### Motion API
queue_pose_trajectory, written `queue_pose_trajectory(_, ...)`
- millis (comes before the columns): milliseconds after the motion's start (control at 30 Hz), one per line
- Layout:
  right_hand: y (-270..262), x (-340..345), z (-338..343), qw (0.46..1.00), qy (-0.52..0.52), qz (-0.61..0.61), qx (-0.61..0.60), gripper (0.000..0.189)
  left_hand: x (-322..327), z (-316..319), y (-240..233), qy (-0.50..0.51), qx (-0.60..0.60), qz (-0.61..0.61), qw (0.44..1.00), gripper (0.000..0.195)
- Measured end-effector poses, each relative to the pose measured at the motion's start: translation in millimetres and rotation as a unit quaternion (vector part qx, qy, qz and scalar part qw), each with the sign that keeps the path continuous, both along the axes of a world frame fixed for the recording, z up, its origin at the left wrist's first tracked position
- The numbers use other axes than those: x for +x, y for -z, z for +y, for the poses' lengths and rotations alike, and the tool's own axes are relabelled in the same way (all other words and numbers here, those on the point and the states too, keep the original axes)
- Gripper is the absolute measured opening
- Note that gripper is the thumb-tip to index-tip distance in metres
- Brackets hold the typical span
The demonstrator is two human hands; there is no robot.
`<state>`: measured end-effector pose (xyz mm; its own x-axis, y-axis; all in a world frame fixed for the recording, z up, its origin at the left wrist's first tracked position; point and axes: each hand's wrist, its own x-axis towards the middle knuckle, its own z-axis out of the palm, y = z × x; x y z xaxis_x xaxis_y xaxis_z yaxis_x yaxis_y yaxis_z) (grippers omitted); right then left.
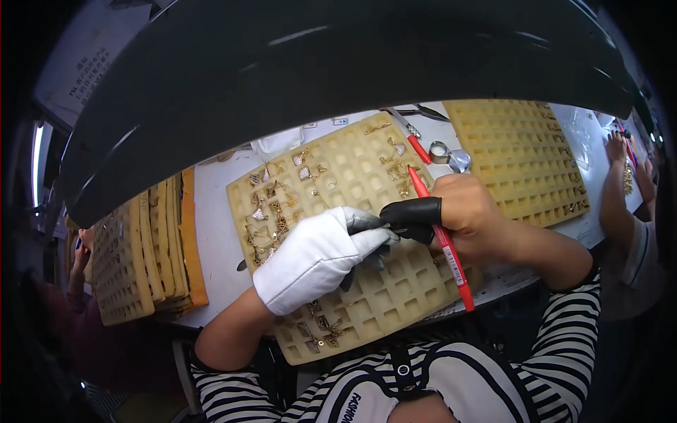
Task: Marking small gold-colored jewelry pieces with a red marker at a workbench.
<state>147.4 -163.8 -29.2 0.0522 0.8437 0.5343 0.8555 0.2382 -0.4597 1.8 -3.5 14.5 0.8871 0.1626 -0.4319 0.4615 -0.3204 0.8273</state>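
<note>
My left hand [317, 264] wears a white glove with grey finger parts. It meets my right hand [460, 211] over a pale yellow foam tray [391, 317] of square pockets. My right thumb and forefinger wear black finger covers. A small metal piece [390, 226], mostly hidden, is pinched between the fingertips of both hands. A red pen [454, 259] is also held in my right hand, pointing away from me. Gold-coloured jewellery pieces [277, 209], some with pale fan-shaped stone-set parts, lie along the tray's left side; others [396, 169] sit at its far right.
A second foam tray [508, 169] lies to the right, with jewellery along its right edge. Between the trays are a red-handled tool [419, 149], pliers [431, 112] and a metal ring [438, 151]. Foam trays [158, 243] are stacked at left. A dark panel [338, 58] overhangs. People work on both sides.
</note>
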Motion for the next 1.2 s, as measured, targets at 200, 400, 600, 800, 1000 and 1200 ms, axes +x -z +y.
queue_pose_trajectory(200,-1.4,-3.1,-2.2,1.0,0.005,-0.025,0.016,0.034,0.3,2.3,-4.8,0.011,-0.04,0.027,0.999,0.024)
queue_pose_trajectory(400,-0.3,-1.4,0.2,0.992,-0.009,0.123,-0.003,0.031,-2.5,5.6,5.5,-0.009,-0.152,0.018,0.988,0.021)
queue_pose_trajectory(600,-1.2,1.8,-1.1,0.988,-0.021,0.149,-0.033,0.036,-3.2,7.2,6.6,-0.013,-0.157,0.022,0.987,0.021)
queue_pose_trajectory(800,1.8,2.2,-1.1,0.994,-0.008,0.109,0.0,0.034,-4.6,9.0,9.3,-0.019,-0.173,0.011,0.985,0.022)
queue_pose_trajectory(1000,-3.7,0.9,-2.2,0.996,0.026,-0.062,0.064,0.027,-3.3,2.4,0.4,-0.074,-0.185,0.051,0.979,0.026)
queue_pose_trajectory(1200,-3.1,-6.6,-1.5,0.945,0.041,0.317,-0.073,0.018,-0.7,-4.2,-1.3,-0.065,-0.035,0.026,0.997,0.025)
